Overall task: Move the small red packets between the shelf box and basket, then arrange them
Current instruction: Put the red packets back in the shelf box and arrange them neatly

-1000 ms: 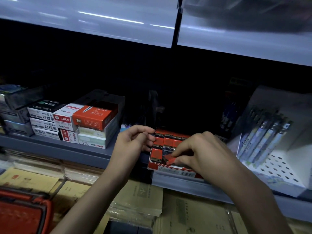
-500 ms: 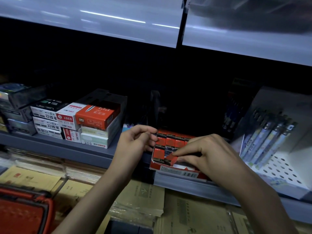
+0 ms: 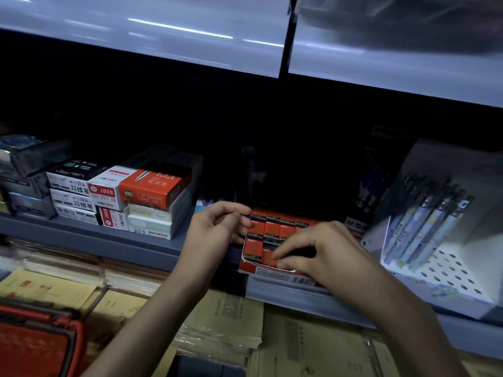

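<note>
Right hand (image 3: 324, 251) pinches a red packet (image 3: 268, 256), now flatter in the shelf box (image 3: 253, 270); left hand (image 3: 217, 227) at nine o'clock, grip unclear.

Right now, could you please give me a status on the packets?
Right hand pinching a red packet in the shelf box front row. Left hand curled at box's left edge, grip unclear. Nothing blocking.

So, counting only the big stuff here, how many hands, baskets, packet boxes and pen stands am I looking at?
Hands: 2, left and right, the right pinching a red packet
Open shelf box of red packets: 1
Red basket: 1
White pen stand: 1
Total: 5
</note>
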The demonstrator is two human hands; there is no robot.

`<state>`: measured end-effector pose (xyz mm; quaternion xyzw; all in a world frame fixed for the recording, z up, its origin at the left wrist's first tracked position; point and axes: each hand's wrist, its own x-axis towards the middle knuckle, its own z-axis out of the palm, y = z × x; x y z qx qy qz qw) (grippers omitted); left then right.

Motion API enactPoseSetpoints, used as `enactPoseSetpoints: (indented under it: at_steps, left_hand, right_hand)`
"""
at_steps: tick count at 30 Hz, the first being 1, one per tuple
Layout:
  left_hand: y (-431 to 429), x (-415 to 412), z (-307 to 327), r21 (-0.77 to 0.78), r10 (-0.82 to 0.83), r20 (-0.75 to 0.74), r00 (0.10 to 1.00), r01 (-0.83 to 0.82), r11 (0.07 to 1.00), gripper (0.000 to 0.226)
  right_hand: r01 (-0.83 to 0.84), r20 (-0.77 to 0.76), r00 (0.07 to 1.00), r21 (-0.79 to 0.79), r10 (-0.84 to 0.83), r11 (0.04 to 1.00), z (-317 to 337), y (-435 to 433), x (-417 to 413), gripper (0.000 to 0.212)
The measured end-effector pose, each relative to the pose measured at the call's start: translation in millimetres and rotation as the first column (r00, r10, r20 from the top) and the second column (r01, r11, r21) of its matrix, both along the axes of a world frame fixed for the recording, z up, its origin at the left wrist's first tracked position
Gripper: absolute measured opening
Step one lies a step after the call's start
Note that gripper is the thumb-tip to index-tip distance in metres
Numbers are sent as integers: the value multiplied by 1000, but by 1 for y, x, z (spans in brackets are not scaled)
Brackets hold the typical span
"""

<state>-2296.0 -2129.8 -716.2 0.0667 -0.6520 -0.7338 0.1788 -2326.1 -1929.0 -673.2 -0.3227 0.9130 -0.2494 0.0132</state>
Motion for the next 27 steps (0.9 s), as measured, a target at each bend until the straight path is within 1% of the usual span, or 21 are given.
enactPoseSetpoints:
  at_steps: [4,8,10,14,20,24,27]
  left_hand:
    - [0,-1,-1,-4,5,-3,1000,-5,1000,23]
    - [-1,0,-1,-11,1,-8,1000,-1,1000,23]
    - [-1,0,-1,-11,3,-6,1000,-3,1000,23]
    - [-1,-1,-3,-10,2,-1,1000,-2,1000,23]
    - [-1,1,-1,-21,7,2,1000,-7,1000,23]
    - [-1,2,0,-22,6,2,1000,-6,1000,23]
    - [-1,2,0,-18,2,1,1000,-2,1000,24]
  right_hand:
    - [28,-40,999,22,-27,999,-2,-2,-3,9]
    - [33,82,996,-44,-29,998,2,0,-2,11]
    - [18,103,995,-47,-13,999,4,0,-2,16]
    - [10,149,989,-42,-4,999,5,-1,-2,17]
    - [1,153,988,-8,0,1000,9,-1,1,19]
    - [-26,153,988,-35,31,999,9,-4,4,24]
    - [-28,137,990,-11,29,1000,9,-9,7,23]
